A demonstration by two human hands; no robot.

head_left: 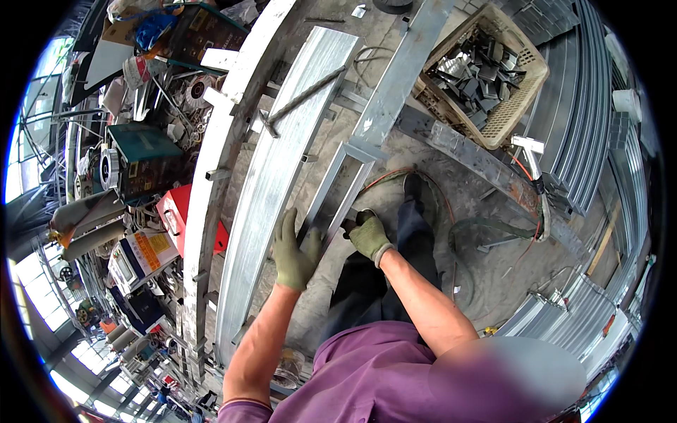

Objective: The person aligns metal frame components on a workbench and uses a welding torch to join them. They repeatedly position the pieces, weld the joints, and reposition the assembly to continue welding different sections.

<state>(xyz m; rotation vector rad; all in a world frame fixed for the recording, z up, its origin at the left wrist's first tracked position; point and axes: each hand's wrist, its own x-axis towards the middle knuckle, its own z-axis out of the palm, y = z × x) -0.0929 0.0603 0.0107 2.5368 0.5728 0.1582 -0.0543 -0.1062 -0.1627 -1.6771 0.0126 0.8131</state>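
Note:
A narrow metal frame [328, 182] of square tubing lies slanted in front of me, its far end resting by a long steel beam [396, 88]. My left hand [295, 255], in an olive-green work glove, is at the near end of the frame; its fingers are stretched out and the thumb is spread over the tubing. On the frame's right side, my right hand [371, 238], in a matching glove, has its fingers curled in. Something dark shows at those fingertips, too small to name. Left of the frame runs a wide galvanized channel [271, 169].
A T-shaped steel rod [305, 100] lies across the channel. At the far right stands a tan plastic crate [525, 84] of metal offcuts, near a welding torch [530, 156] and a hose [486, 225]. A red box [180, 218] and cluttered equipment fill the left. Metal profiles [589, 106] are stacked right.

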